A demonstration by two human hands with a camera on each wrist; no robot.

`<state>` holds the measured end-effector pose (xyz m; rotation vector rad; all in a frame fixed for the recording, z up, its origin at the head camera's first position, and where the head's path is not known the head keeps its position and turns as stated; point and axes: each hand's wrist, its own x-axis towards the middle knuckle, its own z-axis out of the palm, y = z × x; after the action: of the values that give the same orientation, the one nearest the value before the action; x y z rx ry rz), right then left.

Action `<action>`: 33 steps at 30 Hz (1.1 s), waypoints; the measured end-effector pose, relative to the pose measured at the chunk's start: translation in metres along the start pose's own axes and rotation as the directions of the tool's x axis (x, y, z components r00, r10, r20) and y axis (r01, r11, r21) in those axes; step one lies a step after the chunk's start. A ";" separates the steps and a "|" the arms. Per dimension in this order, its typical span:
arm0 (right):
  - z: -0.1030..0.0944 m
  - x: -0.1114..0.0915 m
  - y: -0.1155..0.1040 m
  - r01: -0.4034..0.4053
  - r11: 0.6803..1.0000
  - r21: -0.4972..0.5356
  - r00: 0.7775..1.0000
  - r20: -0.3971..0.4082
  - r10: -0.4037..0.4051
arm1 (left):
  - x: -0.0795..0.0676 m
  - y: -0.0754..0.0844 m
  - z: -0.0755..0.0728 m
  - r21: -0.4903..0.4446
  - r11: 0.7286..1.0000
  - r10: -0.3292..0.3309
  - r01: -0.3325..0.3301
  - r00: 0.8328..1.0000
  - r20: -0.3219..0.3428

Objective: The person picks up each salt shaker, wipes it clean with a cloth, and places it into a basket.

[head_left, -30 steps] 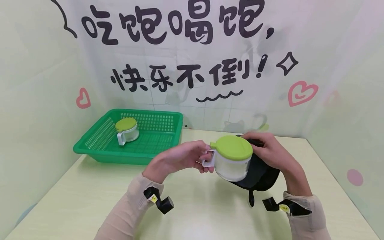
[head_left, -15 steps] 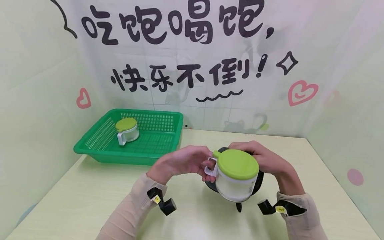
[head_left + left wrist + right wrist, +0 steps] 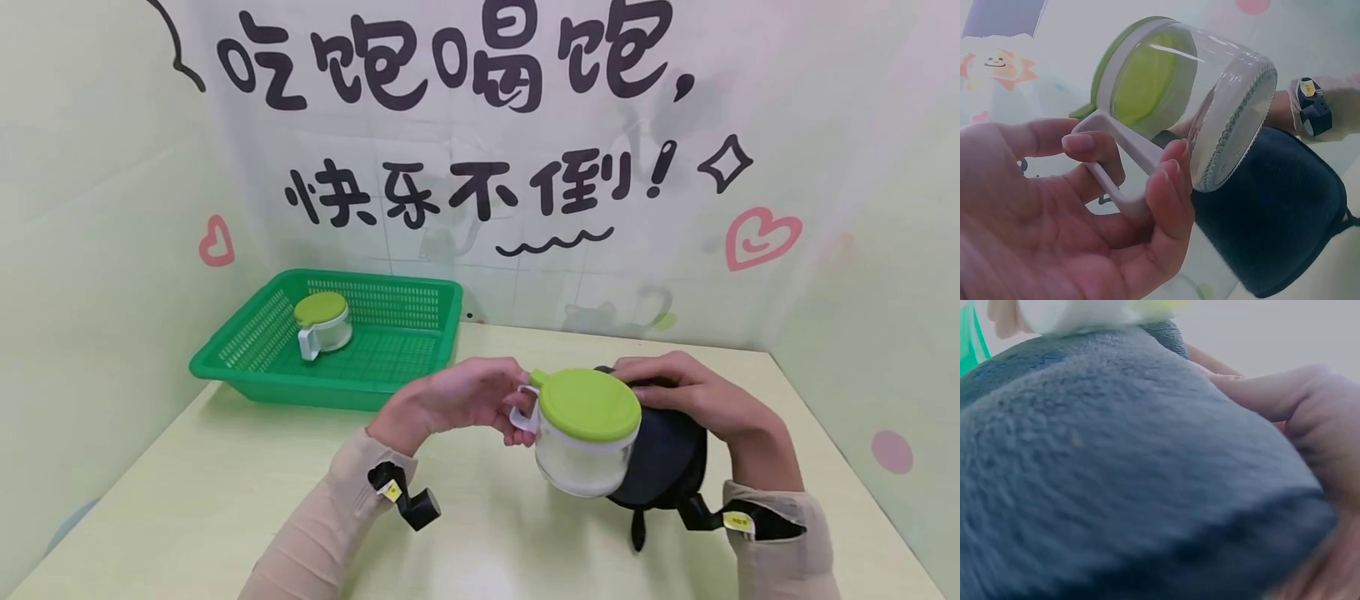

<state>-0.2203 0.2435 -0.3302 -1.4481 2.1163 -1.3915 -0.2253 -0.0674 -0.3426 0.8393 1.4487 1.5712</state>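
My left hand (image 3: 472,398) holds a clear glass seasoning jar (image 3: 585,462) by its white handle (image 3: 1130,142), fingers curled through and around it. The jar has a green lid (image 3: 590,406) with a small tab and is tilted above the table. In the left wrist view the glass looks see-through. My right hand (image 3: 693,390) grips a dark blue-grey cloth (image 3: 670,454) with black edging and a hanging loop (image 3: 638,531), just right of the jar. Seen from the right wrist, the fuzzy cloth (image 3: 1104,462) fills most of the view and hides part of the fingers.
At the back left stands a green plastic basket (image 3: 390,387) with slotted walls. Inside it, near the left side, sits a similar jar (image 3: 327,333) with a green lid. A printed curtain (image 3: 480,275) hangs behind the pale wooden table (image 3: 450,533).
Over the last second the right hand brings the cloth left behind the jar, then back to the right. The jar dips lower, then rises slightly. The head view shifts a little.
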 end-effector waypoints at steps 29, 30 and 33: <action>-0.001 0.004 0.009 -0.128 0.991 -0.040 0.986 -0.112 0.122 | 0.009 -0.002 0.003 -0.105 0.994 -0.026 0.012 0.991 -0.131; 0.000 0.007 0.010 -0.127 0.991 -0.034 0.986 -0.112 0.122 | 0.010 -0.002 0.003 -0.103 0.995 -0.029 0.016 0.991 -0.133; 0.005 0.013 0.014 -0.128 0.992 -0.021 0.985 -0.121 0.125 | 0.010 -0.003 0.003 -0.097 0.995 -0.032 0.017 0.988 -0.150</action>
<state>-0.2319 0.2306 -0.3395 -1.2441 2.2667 -1.4386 -0.2267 -0.0566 -0.3453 0.6555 1.4711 1.7026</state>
